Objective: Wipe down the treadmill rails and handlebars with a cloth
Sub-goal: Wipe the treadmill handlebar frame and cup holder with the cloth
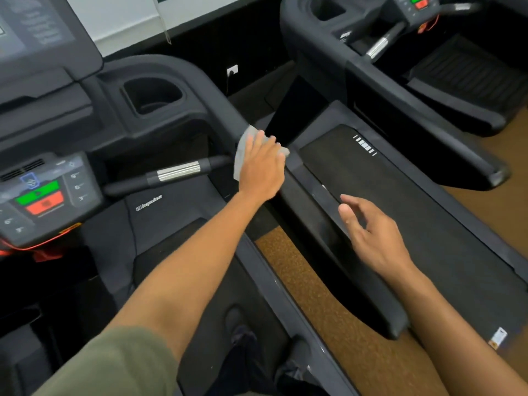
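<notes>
Brown cork-like floor (300, 281) runs between two dark treadmills standing side by side, seen from above by a person standing on the nearer one. Closest in, the right hand (371, 232) hovers over the lower stretch of the right side rail (328, 252). Its fingers are loosely spread, and it holds nothing and touches nothing.

Farther up the same rail, the left hand (261, 167) reaches across and presses a pale cloth (243, 150) flat onto the rail top, just below where it meets the console housing. The fingers lie fairly straight over the cloth rather than bunching it.

By my reading the wipe is in the middle of this right rail. No streak or sheen shows which stretch is already clean, so how much is done cannot be told. The short handlebar (177, 171) with its chrome band sits just beside the cloth and looks yet to be wiped.

The left rail and any left handlebar are cut off from view. Most of the cloth and the left thumb are hidden beneath the hand. The control panel (43, 195) is blurred.
</notes>
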A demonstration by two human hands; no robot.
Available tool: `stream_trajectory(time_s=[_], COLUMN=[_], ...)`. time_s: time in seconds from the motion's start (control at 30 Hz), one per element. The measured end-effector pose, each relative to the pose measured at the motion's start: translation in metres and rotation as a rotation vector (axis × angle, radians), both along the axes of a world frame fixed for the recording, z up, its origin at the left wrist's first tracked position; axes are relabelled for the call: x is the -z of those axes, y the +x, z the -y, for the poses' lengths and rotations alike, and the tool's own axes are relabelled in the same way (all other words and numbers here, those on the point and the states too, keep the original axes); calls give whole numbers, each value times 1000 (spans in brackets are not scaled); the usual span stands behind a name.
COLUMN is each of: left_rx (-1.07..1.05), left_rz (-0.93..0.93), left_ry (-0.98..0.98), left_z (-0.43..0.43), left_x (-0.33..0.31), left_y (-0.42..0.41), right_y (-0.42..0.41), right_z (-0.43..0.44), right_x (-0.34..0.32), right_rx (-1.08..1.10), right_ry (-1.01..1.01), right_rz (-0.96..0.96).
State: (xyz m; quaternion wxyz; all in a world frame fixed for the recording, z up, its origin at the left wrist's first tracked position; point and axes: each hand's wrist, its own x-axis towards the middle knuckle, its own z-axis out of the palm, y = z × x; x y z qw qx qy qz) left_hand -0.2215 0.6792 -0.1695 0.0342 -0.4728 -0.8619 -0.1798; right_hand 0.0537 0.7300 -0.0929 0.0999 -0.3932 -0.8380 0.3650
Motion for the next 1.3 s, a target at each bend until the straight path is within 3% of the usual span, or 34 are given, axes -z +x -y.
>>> stream_trajectory(time_s=[0.23, 0.4, 0.47, 0.5, 0.6, 0.67, 0.73, 0.97, 1.17, 1.3], left_rx=[179, 314, 198, 74, -276, -319, -255, -162, -411, -440], left_rz=[314, 644, 980, 1234, 1832, 2066, 2179, 1982, 1186, 981], left_ry=[334, 333, 304, 330, 547, 627, 649, 593, 229, 178], left_z=[46, 81, 95, 102, 123, 146, 171, 242, 308, 368], left_x=[9, -9, -23, -35, -61, -75, -84, -75, -82, -93], left_y=[173, 257, 274, 277, 267, 253, 243, 218, 196, 186], right_y=[5, 21, 27, 29, 36, 37, 32, -2, -44, -70], right_z=[2, 9, 16, 20, 32, 40, 51, 97, 160, 224], right_x=[-3, -8, -18, -24, -46, -56, -60, -58, -53, -56], right_rx=[-111, -286, -364, -406, -550, -602, -626, -689, -752, -871], right_ry=[54, 28, -150, -263, -475, -571, -608, -551, -408, -215], right_rz=[-29, 21, -11, -35, -62, -63, -59, -20, 72, 87])
